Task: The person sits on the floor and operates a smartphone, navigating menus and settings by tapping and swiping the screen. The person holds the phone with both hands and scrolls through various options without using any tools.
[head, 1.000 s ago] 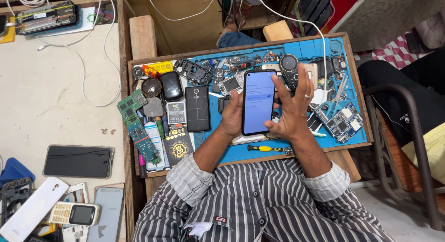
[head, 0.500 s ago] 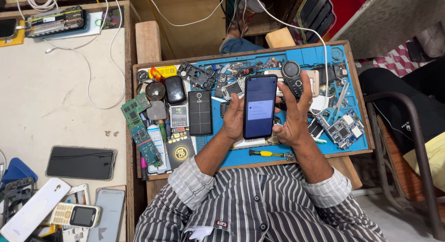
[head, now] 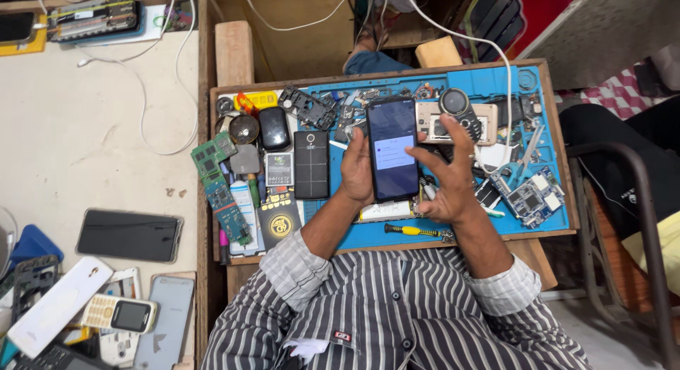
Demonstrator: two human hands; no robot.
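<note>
The smartphone (head: 392, 149) stands upright in the left hand (head: 356, 170), its lit screen facing up, held above the blue work mat (head: 453, 232) roughly at the middle of the tray. The left hand is wrapped around the phone's left edge and back, gripping it. The right hand (head: 446, 173) is spread open beside the phone's right edge, gripping nothing, its fingers fanned and one fingertip close to the screen; whether it touches the glass cannot be told.

Nearest the person, below the hands, a yellow-handled screwdriver (head: 409, 230) lies flat on the mat. To the left of the left hand a black rectangular battery pack (head: 312, 164) rests flat, and beyond it green circuit boards (head: 218, 179) lie at the tray's left edge. To the right of the right hand sits a small bare circuit board (head: 531, 198) near the mat's right edge.

Farther off, behind the phone, a beige phone housing (head: 433, 122) lies on the mat, with a round black magnifier (head: 453, 102) resting on it. A white cable (head: 496, 65) runs in from the top across the mat. On the tabletop (head: 92, 129) to the left, well apart, a dark phone (head: 129, 235) lies face up.
</note>
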